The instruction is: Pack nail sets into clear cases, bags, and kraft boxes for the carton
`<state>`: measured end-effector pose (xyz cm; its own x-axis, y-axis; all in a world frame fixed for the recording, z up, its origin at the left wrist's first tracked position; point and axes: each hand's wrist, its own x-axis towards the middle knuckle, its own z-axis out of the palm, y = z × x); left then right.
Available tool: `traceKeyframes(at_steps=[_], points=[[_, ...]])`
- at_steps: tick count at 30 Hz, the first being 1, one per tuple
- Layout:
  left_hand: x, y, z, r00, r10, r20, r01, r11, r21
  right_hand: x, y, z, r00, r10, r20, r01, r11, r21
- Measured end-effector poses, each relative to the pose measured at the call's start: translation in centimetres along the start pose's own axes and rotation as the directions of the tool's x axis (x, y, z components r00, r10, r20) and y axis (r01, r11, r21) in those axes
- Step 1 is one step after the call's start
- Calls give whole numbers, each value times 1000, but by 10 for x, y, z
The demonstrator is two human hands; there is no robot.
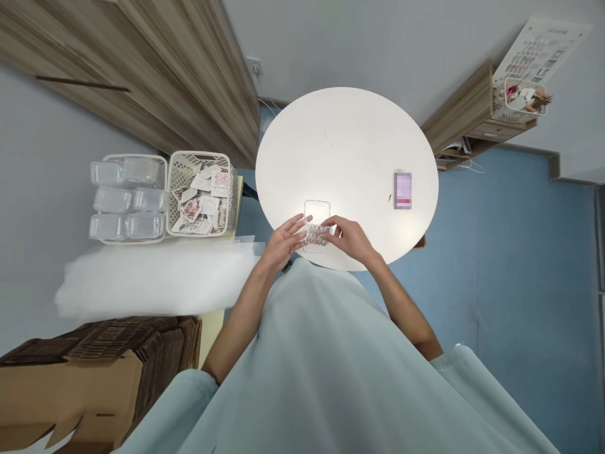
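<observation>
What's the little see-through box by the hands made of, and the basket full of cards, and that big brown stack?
The see-through box: probably glossy clear plastic; the table shows through it.
The basket: likely white moulded plastic, because rows of neat holes run through its wall.
The brown stack: looks like dull cardboard, with layered sheets and cut flaps.

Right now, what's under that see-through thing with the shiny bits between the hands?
Around the see-through piece, edges of an open clear box show on the white table. The piece and fingers cover the rest; I can't tell what's there.
</observation>
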<state>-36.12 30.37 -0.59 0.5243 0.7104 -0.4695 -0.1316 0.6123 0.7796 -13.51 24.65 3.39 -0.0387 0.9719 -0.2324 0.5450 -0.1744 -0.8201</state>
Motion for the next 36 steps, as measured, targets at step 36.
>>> traceKeyframes(at_steps=[36], points=[[-21, -7, -3, 999, -39, 35, 41, 998, -55, 26, 20, 26, 956, 221, -190, -117, 888, 444]])
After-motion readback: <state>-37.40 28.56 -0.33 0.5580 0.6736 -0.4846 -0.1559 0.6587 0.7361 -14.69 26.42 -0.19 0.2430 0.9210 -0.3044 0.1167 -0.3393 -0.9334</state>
